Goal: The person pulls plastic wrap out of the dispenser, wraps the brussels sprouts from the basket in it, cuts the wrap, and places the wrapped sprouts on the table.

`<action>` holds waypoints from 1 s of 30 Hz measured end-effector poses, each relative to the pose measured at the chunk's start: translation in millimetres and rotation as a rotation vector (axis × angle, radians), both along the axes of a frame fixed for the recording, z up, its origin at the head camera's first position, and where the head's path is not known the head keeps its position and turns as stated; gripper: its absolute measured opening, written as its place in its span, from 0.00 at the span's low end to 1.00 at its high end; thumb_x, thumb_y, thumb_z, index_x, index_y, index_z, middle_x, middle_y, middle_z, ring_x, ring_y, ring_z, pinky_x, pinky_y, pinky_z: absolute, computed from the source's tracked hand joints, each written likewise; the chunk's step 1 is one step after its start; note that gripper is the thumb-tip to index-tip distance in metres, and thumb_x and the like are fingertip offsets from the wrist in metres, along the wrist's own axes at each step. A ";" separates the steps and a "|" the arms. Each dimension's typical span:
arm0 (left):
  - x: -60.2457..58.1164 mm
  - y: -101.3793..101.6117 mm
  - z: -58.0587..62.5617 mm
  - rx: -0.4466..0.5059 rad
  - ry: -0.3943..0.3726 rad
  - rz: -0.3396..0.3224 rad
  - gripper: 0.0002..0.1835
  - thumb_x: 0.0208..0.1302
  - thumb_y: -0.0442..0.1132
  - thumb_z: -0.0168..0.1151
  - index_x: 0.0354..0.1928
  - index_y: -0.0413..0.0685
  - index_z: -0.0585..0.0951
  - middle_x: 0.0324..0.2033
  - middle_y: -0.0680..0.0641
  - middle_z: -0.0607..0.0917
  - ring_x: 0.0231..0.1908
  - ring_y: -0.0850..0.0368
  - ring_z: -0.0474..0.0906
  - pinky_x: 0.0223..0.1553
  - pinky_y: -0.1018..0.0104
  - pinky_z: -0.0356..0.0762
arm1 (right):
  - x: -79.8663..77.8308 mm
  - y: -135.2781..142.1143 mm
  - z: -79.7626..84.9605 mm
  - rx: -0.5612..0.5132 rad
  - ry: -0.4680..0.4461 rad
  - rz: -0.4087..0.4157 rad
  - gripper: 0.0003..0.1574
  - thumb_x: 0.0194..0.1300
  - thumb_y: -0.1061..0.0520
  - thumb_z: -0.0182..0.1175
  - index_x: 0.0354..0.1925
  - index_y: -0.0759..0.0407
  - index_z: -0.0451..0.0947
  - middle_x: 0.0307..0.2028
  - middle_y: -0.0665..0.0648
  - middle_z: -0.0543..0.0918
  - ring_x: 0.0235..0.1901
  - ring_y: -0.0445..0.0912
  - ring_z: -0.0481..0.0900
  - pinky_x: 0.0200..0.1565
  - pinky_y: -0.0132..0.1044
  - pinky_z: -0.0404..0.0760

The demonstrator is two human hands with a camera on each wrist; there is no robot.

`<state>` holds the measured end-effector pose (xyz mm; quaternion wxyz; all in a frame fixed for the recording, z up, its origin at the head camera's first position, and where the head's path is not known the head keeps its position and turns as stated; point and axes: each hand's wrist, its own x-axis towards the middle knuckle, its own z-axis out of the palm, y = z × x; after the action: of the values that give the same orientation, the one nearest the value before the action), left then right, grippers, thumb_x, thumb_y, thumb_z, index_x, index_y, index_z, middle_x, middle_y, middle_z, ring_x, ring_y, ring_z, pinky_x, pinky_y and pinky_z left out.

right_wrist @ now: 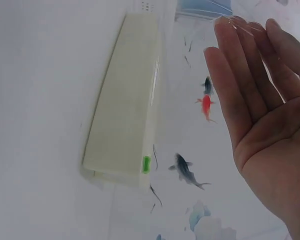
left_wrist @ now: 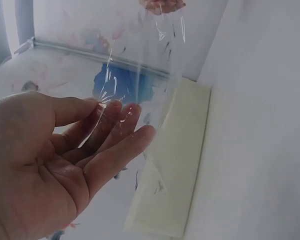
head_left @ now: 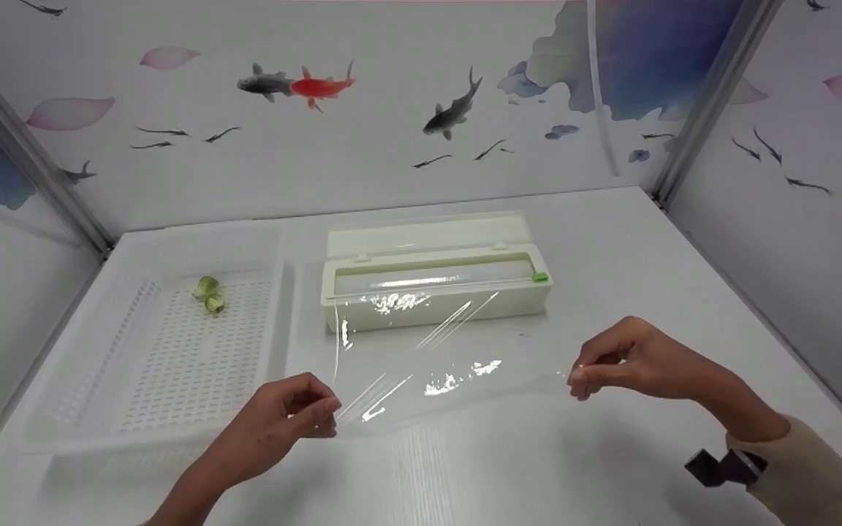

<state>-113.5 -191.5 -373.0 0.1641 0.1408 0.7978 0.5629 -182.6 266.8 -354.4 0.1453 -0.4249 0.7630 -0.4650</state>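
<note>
A clear sheet of plastic wrap (head_left: 457, 380) stretches forward from a cream wrap dispenser box (head_left: 531, 301), whose lid (head_left: 428, 232) stands raised at the back. My left hand (head_left: 267, 427) pinches the sheet's near left corner between thumb and fingertips. At the near right corner, my right hand (head_left: 640, 365) pinches the film the same way. The left wrist view shows the film (left_wrist: 110, 82) creased at the left thumb tip. A green slider (head_left: 540, 277) sits at the right end of the box's front edge. The wrap roll (head_left: 428, 280) lies inside the box.
Left of the box stands a white perforated plastic basket (head_left: 278, 321), with small green vegetables (head_left: 209, 292) like Brussels sprouts inside. Printed panels with fish enclose the white table (head_left: 421, 475) at the back and both sides. A small black device (head_left: 726, 467) is on the right sleeve.
</note>
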 end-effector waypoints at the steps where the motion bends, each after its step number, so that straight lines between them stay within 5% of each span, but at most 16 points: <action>1: -0.1 0.8 -3.1 -0.008 -0.006 0.010 0.17 0.72 0.46 0.60 0.44 0.35 0.79 0.38 0.41 0.83 0.39 0.55 0.85 0.47 0.62 0.88 | -0.3 -0.8 -1.3 0.006 -0.009 0.009 0.10 0.67 0.70 0.60 0.36 0.60 0.87 0.28 0.59 0.89 0.29 0.44 0.88 0.33 0.38 0.89; 5: -0.4 1.7 -16.7 -0.024 -0.049 0.032 0.18 0.72 0.46 0.60 0.45 0.33 0.78 0.40 0.41 0.83 0.41 0.53 0.85 0.47 0.62 0.88 | -1.3 -0.6 -10.4 0.062 -0.063 0.025 0.08 0.68 0.65 0.61 0.36 0.60 0.88 0.29 0.60 0.89 0.30 0.45 0.88 0.34 0.38 0.89; 11: -2.6 -1.1 -36.5 -0.034 -0.072 0.019 0.17 0.73 0.42 0.59 0.49 0.31 0.79 0.43 0.39 0.84 0.42 0.55 0.85 0.47 0.65 0.87 | -4.4 3.0 -33.0 0.204 -0.138 -0.012 0.08 0.66 0.55 0.66 0.36 0.58 0.89 0.30 0.58 0.89 0.29 0.33 0.80 0.32 0.31 0.84; 16: -5.2 0.2 -48.4 -0.137 -0.084 0.018 0.15 0.72 0.43 0.60 0.47 0.38 0.85 0.38 0.45 0.87 0.39 0.57 0.82 0.41 0.68 0.84 | -6.6 4.7 -56.0 0.269 -0.154 -0.024 0.11 0.65 0.50 0.67 0.37 0.54 0.90 0.32 0.53 0.90 0.31 0.31 0.79 0.33 0.28 0.81; 23: -2.4 7.6 -62.3 -0.223 0.012 -0.039 0.12 0.68 0.46 0.64 0.39 0.44 0.88 0.29 0.49 0.87 0.32 0.65 0.77 0.32 0.76 0.73 | -1.3 2.4 -75.8 0.317 -0.113 -0.113 0.11 0.61 0.44 0.70 0.34 0.48 0.91 0.33 0.48 0.84 0.33 0.32 0.76 0.32 0.25 0.77; 30: 6.2 5.4 -64.6 -0.279 0.054 -0.077 0.09 0.67 0.47 0.65 0.36 0.49 0.85 0.38 0.51 0.83 0.36 0.71 0.75 0.36 0.76 0.72 | 2.8 3.5 -78.4 0.355 -0.174 -0.175 0.12 0.63 0.44 0.68 0.33 0.49 0.91 0.23 0.47 0.79 0.21 0.31 0.69 0.21 0.24 0.69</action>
<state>-107.3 -186.1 -437.6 0.1822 0.1623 0.8664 0.4357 -179.8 270.3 -432.9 0.2424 -0.2827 0.8516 -0.3690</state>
